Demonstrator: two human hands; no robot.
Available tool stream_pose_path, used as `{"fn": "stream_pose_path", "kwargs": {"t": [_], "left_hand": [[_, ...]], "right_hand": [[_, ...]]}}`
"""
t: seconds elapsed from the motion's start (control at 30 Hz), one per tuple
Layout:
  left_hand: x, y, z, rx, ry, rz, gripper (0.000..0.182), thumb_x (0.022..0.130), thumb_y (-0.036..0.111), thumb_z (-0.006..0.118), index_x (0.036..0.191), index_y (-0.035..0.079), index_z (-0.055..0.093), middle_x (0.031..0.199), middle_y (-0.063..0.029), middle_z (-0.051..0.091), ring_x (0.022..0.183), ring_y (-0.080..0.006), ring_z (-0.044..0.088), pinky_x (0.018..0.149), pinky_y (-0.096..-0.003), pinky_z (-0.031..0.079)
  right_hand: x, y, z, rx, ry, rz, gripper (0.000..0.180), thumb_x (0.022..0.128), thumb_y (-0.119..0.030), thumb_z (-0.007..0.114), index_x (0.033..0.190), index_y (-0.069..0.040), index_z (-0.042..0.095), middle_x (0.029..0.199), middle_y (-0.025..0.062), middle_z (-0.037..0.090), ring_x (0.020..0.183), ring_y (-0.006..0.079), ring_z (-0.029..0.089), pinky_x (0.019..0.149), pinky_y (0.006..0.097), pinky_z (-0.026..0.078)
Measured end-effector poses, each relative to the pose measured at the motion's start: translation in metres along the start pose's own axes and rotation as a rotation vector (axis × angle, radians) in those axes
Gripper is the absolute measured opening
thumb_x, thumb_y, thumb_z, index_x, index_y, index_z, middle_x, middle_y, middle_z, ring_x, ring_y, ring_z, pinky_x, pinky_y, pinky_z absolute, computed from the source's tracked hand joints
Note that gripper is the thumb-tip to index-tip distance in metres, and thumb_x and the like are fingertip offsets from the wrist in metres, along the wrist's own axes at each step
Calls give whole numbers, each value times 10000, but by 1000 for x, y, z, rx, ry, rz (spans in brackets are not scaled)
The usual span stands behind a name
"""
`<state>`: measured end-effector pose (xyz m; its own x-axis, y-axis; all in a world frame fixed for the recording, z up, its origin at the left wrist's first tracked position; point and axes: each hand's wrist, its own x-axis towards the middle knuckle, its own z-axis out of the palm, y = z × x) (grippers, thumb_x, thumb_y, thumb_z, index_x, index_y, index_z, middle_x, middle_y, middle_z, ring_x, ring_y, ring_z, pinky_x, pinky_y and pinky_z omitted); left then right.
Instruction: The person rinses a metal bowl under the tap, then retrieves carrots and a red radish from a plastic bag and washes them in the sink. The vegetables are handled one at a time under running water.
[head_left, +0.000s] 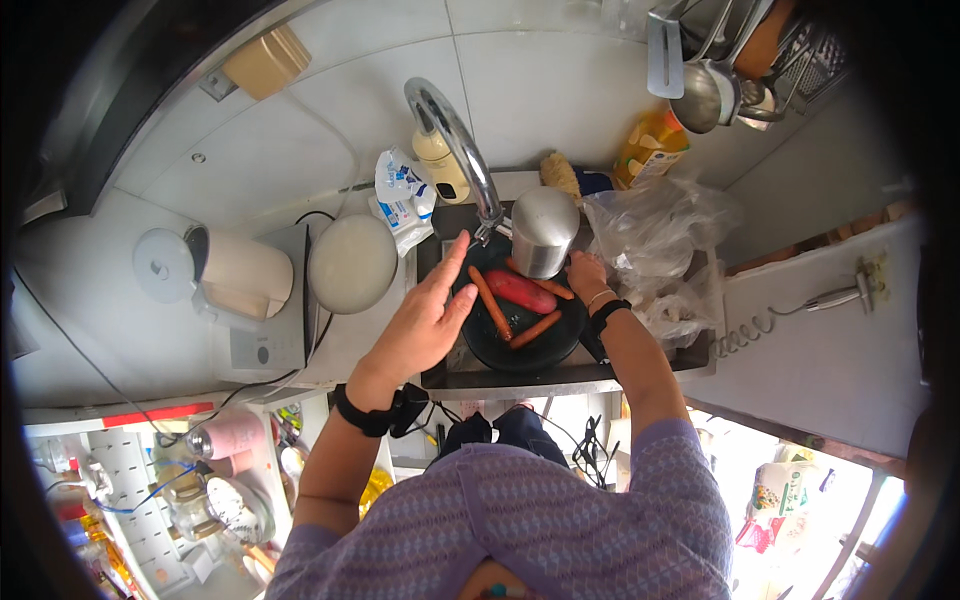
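In the sink sits a dark round basin (480, 346) holding several slim carrots (491, 304) and one thick red root vegetable (521, 291). Above the basin's left rim, my left hand (424, 322) is raised flat, thumb spread from the fingers, with nothing in it. My right hand (587, 271) is at the basin's right side, its fingertips partly hidden; whether it grips anything cannot be made out. Just left of that hand, a brushed metal cylinder (546, 232) covers the basin's far part. A curved chrome faucet (457, 142) reaches over the sink from behind.
Crumpled clear plastic bags (645, 240) bulge over the sink's right side. A yellow bottle (651, 148) and a bristle brush (560, 174) stand behind. Left are a wipes pack (405, 202), a round pale lid (352, 264) and an open pitcher (244, 270). Utensils (697, 90) hang upper right.
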<state>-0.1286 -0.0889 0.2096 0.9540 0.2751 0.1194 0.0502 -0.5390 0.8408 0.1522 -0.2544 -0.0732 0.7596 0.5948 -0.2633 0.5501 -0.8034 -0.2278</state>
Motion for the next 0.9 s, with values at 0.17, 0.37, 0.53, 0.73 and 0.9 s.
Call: {"fn": "stream_pose_path", "kwargs": {"t": [0.17, 0.37, 0.53, 0.73, 0.9], "left_hand": [[1, 6, 25, -191, -42, 16, 754, 1070, 146, 532, 1647, 59, 55, 1623, -182, 389, 1507, -342, 364, 1194, -372, 299], [13, 13, 34, -322, -87, -99, 767, 1071, 122, 532, 1657, 113, 37, 1620, -121, 421, 1471, -260, 433, 1161, -349, 353], [29, 12, 31, -324, -156, -134, 722, 1081, 148, 519, 1658, 128, 85, 1608, -131, 436, 1464, -258, 442, 1146, -348, 375], [30, 10, 25, -326, -102, -97, 657, 1085, 174, 518, 1644, 109, 180, 1588, -132, 464, 1446, -260, 468, 1156, -349, 364], [34, 9, 24, -329, -77, -99, 619, 1081, 167, 524, 1629, 92, 246, 1572, -132, 486, 1448, -241, 461, 1163, -333, 349]], "right_hand": [[21, -10, -54, 346, 65, -209, 307, 958, -297, 669, 1012, -4, 746, 1020, 197, 749, 1082, 343, 697, 912, 436, 554], [77, -56, -108, 894, -73, -756, 304, 980, -317, 681, 1021, -22, 742, 912, 69, 748, 897, 219, 711, 798, 349, 567], [97, -111, -133, 939, -464, -420, 456, 977, -461, 696, 1082, -18, 701, 958, 98, 719, 790, 145, 661, 675, 331, 536], [118, -132, -132, 1033, -562, -351, 416, 900, -349, 809, 991, 48, 723, 874, 149, 738, 792, 178, 716, 674, 316, 586], [120, -132, -128, 1102, -535, -311, 243, 871, -147, 838, 982, 49, 746, 885, 155, 752, 729, 164, 721, 659, 275, 600]]}}
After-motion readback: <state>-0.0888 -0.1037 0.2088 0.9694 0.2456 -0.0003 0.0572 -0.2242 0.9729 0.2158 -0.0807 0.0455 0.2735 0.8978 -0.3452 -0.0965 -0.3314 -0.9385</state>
